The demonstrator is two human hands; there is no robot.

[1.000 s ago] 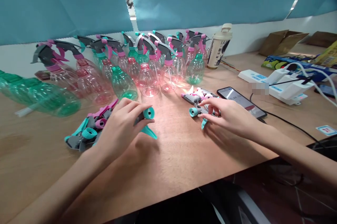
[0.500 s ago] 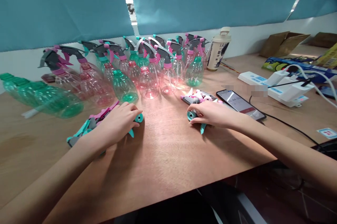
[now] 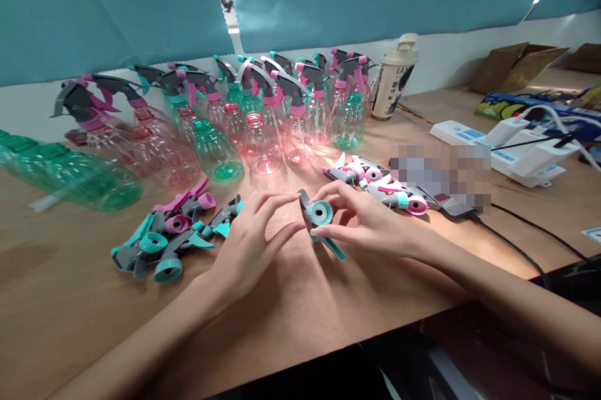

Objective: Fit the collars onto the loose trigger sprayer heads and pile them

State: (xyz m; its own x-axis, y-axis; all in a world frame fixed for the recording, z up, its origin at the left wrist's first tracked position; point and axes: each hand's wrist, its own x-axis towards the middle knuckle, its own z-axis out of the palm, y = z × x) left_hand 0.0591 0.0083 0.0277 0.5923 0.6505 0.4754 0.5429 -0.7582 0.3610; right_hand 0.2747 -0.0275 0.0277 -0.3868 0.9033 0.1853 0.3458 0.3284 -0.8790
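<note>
While my right hand (image 3: 380,221) pinches a grey plastic trigger sprayer head (image 3: 321,213) with a turquoise collar above the brown wooden table (image 3: 282,325), my left hand (image 3: 248,234) meets its grey end; whether it grips, I cannot tell. This looks like two-handed positioning, calling for steady fingertips.

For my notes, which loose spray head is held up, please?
The teal-collared spray head in the right hand; the other loose ones lie on the table.
</note>
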